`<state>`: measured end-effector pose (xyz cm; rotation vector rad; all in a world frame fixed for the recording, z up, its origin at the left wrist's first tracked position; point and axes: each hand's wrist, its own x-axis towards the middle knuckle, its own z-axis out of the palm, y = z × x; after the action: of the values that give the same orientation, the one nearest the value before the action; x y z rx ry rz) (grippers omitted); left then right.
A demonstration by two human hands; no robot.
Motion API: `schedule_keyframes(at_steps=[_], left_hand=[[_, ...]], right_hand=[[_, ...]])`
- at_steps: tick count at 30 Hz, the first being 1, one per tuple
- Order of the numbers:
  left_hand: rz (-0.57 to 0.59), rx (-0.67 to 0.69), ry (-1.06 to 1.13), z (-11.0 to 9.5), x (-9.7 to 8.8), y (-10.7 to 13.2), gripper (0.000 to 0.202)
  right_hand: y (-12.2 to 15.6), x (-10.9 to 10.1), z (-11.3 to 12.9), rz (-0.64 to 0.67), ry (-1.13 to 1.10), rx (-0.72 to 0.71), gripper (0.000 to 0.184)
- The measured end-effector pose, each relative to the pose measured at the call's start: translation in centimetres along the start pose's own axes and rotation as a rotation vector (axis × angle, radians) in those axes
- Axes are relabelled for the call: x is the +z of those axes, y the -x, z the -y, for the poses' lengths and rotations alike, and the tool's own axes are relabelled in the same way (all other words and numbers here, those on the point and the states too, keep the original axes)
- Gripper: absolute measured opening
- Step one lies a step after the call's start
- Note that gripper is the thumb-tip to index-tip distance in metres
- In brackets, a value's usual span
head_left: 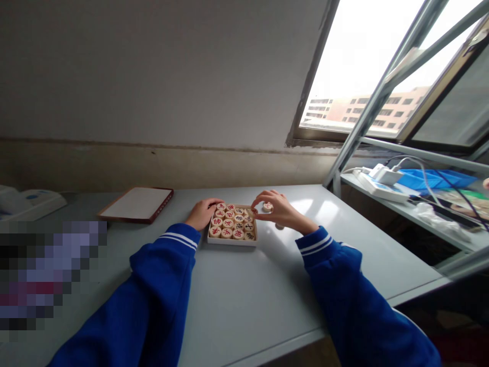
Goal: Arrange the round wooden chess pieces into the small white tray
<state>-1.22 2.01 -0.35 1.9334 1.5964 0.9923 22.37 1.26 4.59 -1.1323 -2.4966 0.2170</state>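
Note:
A shallow white box [231, 241] full of several round wooden Chinese chess pieces [233, 222] sits on the grey table [248, 295]. My left hand [202, 211] rests with curled fingers against the box's far left corner, steadying it. My right hand [277, 209] pinches one round chess piece [268, 206] just above the box's far right corner. Both arms wear blue sleeves with white cuff stripes.
A flat red-edged board or lid [135, 204] lies at the far left of the table. A shelf on the right holds a white power strip [376, 186], cables and a blue tray [431, 179]. Wall and window stand behind; the table edge falls off at right.

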Motion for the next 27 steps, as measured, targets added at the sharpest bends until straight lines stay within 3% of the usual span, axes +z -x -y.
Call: schedule_keyframes(at_steps=[4,7,12,15,21,27], left_hand=[[-0.001,-0.015,0.008,-0.2,0.0,0.1,0.032],[-0.014,-0.014,0.003,-0.2,0.0,0.1,0.031],[-0.015,-0.003,-0.006,-0.1,0.1,0.1,0.031],[0.001,0.0,-0.003,-0.1,0.0,0.0,0.031],[-0.004,0.0,0.001,0.0,0.1,0.0,0.03],[-0.003,0.002,-0.001,0.0,0.0,0.0,0.03]], right_hand=[[0.8,-0.7,-2.7,0.093,0.167,0.163,0.023],[1.0,-0.6,-2.8,0.068,0.234,0.203,0.029],[0.6,-0.5,0.6,0.264,-0.144,-0.088,0.032],[0.4,0.5,1.9,0.288,-0.254,-0.22,0.029],[0.2,2.3,2.0,0.188,-0.179,-0.233,0.023],[0.1,1.3,2.2,0.178,-0.11,-0.183,0.023]])
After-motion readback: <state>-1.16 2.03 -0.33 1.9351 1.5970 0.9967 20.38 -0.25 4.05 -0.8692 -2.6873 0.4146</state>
